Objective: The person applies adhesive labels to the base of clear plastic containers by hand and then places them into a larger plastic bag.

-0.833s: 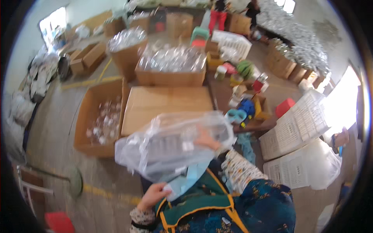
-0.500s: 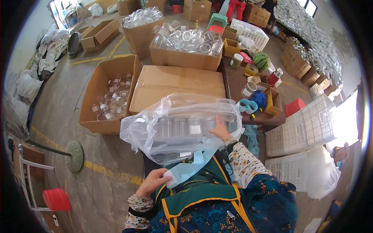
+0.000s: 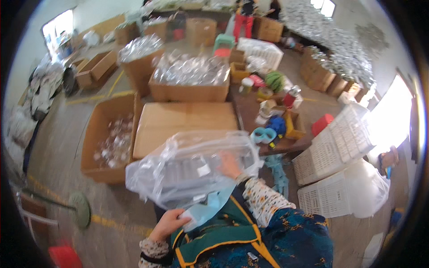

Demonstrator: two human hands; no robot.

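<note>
A clear plastic bag (image 3: 154, 172) lies in front of me, with a row of clear cylindrical jars (image 3: 185, 167) inside it. One of the jars bears a white label (image 3: 203, 170). My right hand (image 3: 230, 165) rests at the right part of the row, its slightly blurred fingers stretched out over the jars. Nearer my body, my left hand (image 3: 172, 224) pinches the end of a light blue strip (image 3: 208, 207), partly see-through. This strip runs up toward the bag's near edge, over my green apron (image 3: 214, 239) with yellow trim.
Behind the bag sits a closed cardboard box (image 3: 187, 117). An open carton of small clear containers (image 3: 114, 145) stands left, another full carton (image 3: 190, 91) behind. At right, a brown table (image 3: 245, 111) carries blue tape rolls (image 3: 262, 135) and a watermelon (image 3: 275, 81); white crates (image 3: 330, 143) stand beyond.
The view has tilted upward and shifted, so everything sits lower and farther left. Both hands keep about the same places relative to the bag and the blue strip.
</note>
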